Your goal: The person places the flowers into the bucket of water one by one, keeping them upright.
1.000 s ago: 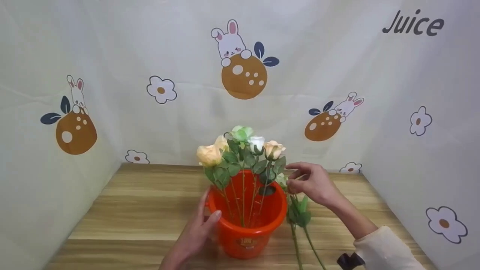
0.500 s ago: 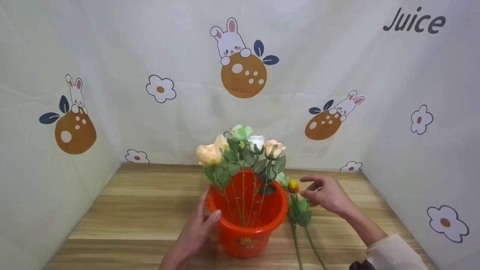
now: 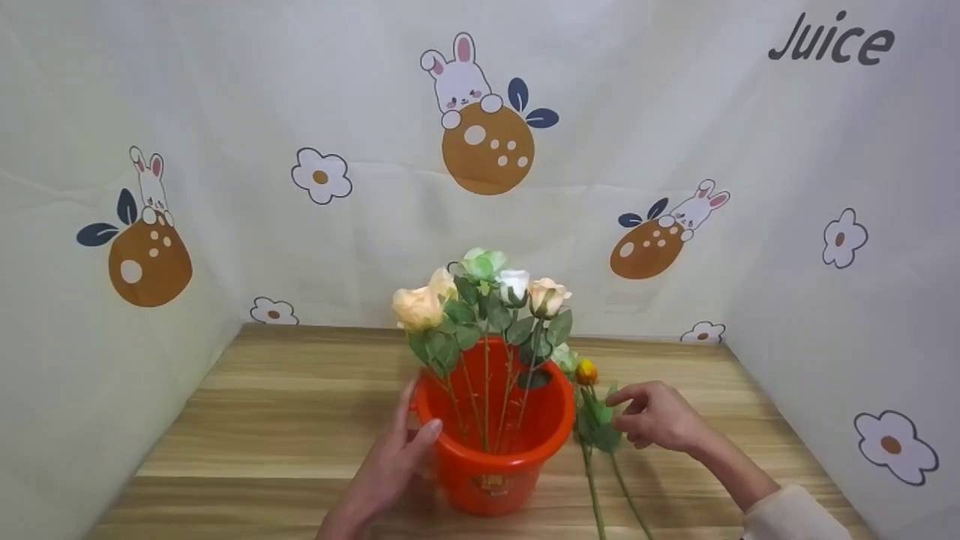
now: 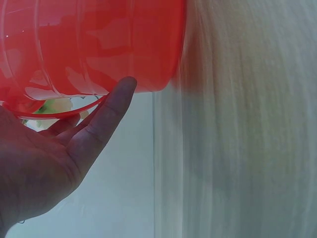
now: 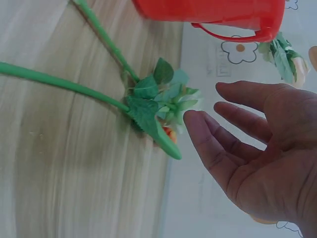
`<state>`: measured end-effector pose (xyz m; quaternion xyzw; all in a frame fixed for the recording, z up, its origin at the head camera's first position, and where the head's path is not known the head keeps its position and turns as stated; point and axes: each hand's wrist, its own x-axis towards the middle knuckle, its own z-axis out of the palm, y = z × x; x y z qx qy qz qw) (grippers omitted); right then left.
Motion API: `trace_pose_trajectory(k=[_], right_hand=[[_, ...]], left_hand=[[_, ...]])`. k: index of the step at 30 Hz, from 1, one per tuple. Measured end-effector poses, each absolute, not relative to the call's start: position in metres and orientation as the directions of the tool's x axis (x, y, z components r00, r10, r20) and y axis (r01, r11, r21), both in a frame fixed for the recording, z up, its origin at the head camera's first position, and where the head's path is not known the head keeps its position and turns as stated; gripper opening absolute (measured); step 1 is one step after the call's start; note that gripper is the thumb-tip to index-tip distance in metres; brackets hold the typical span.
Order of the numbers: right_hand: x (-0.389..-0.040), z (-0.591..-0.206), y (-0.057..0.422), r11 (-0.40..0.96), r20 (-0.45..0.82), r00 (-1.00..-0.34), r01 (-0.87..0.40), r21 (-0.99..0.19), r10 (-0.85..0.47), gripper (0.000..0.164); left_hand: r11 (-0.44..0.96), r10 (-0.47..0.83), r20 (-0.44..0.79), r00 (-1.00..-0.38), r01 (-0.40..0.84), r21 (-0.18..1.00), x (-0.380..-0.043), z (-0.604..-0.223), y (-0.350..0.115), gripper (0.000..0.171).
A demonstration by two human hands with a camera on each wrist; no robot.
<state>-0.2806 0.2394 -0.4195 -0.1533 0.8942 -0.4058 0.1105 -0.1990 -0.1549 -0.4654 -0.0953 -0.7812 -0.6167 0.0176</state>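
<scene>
An orange-red bucket (image 3: pixel 489 487) stands upright on the table with several artificial roses (image 3: pixel 420 309) in it, cream, peach, white and green. My left hand (image 3: pixel 390 457) rests against the bucket's left side; in the left wrist view its thumb lies straight along the wall and the fingers reach behind the thin red handle (image 4: pixel 59 115). My right hand (image 3: pixel 664 416) hovers beside two flowers lying right of the bucket, its fingers loosely bent and holding nothing. One is an orange-yellow tulip (image 3: pixel 586 373) with green leaves (image 5: pixel 143 109); the other is a pale green bloom (image 3: pixel 564 360).
The wood-grain table (image 3: pixel 300 420) carries the bucket and the loose flowers, whose stems (image 3: pixel 631 499) run toward the front edge. Pale cloth walls (image 3: pixel 360 240) with rabbit and orange prints enclose the back and both sides.
My right hand has moved down and to the right, from over the tulip head to beside its leaves, uncovering the bloom. My left hand and the bucket stay put.
</scene>
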Motion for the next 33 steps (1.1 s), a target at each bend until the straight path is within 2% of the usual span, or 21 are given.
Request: trace_pose_trajectory(k=[4,13,20,26,33], right_hand=[[-0.278,-0.427,0.242,0.649,-0.108,-0.912,-0.195,-0.735,-0.396,0.034],[-0.275,-0.444,0.245,0.676,-0.138,-0.868,-0.262,-0.688,-0.477,0.046],[-0.274,-0.455,0.244,0.704,-0.060,-0.841,-0.408,-0.581,-0.538,0.040],[-0.275,-0.460,0.242,0.720,-0.084,-0.833,-0.416,-0.556,-0.547,0.040],[-0.276,-0.463,0.242,0.747,-0.125,-0.835,-0.401,-0.530,-0.537,0.033]], left_hand=[[0.240,0.119,0.159,-0.980,0.183,0.953,-0.199,-0.466,-0.154,0.077],[0.239,0.111,0.121,-0.986,0.145,0.960,-0.198,-0.465,-0.155,0.077],[0.241,0.107,0.156,-0.982,0.178,0.954,-0.199,-0.466,-0.154,0.076],[0.242,0.099,0.120,-0.988,0.141,0.960,-0.198,-0.465,-0.153,0.078],[0.223,0.090,0.079,-0.993,0.097,0.970,-0.198,-0.465,-0.153,0.078]])
